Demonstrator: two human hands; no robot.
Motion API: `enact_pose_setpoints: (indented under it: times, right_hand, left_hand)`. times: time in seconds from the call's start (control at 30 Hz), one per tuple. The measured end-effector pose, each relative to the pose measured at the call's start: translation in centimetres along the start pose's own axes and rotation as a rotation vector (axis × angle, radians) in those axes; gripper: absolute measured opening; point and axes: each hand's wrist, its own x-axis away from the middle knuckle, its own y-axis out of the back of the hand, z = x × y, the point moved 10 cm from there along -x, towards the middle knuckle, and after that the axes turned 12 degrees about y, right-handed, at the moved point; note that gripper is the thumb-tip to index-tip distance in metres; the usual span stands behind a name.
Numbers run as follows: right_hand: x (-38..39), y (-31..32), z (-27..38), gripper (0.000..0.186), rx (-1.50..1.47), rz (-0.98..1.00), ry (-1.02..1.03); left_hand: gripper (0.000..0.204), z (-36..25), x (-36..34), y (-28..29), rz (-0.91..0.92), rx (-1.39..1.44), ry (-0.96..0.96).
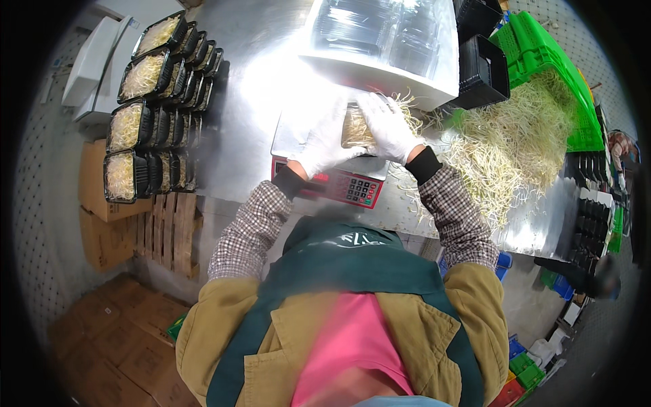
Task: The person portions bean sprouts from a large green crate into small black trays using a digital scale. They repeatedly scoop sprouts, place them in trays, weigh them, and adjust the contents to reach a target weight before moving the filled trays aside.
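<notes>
A tray of bean sprouts (355, 129) rests on the metal pan of a red digital scale (332, 184). White-gloved, my left hand (325, 139) grips the tray's left side, its thumb along the near edge. From the right, my right hand (389, 125) is closed around the tray's other side, its fingers over the sprouts. Most of the tray's rim is hidden by the gloves. Some loose sprouts (409, 114) stick out beyond my right hand. To the right, a large heap of bean sprouts (519, 139) spreads over the metal table (241, 102).
Filled black trays (135, 129) are stacked at the table's left. A white box (386, 85) of clear lids stands just beyond the scale. Empty black trays (483, 73) and a tipped green crate (542, 51) are at the far right. Cardboard boxes (108, 237) lie left below.
</notes>
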Motion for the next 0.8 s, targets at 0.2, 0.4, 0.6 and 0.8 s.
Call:
enact_pose_setpoints:
  times: [0.2, 0.4, 0.6, 0.8]
  right_hand:
    - [-0.3, -0.9, -1.3, 0.085, -0.170, -0.034, 0.181]
    - [1.4, 5.9, -4.0, 0.108, -0.297, 0.062, 0.060]
    - [-1.3, 1.8, 1.0, 0.110, 0.080, -0.052, 0.305]
    - [2.3, -0.7, -5.9, 0.113, 0.252, 0.587, -0.116]
  left_hand:
    - [0.108, -1.3, -1.3, -2.0, 0.071, -0.017, -0.106]
    - [0.072, -0.7, -2.3, 5.9, 0.253, 0.060, -0.071]
    - [0.058, 2.0, -4.7, 4.8, -0.181, 0.426, 0.097]
    - [0.078, -5.0, -0.2, -2.7, -0.091, -0.294, -0.218]
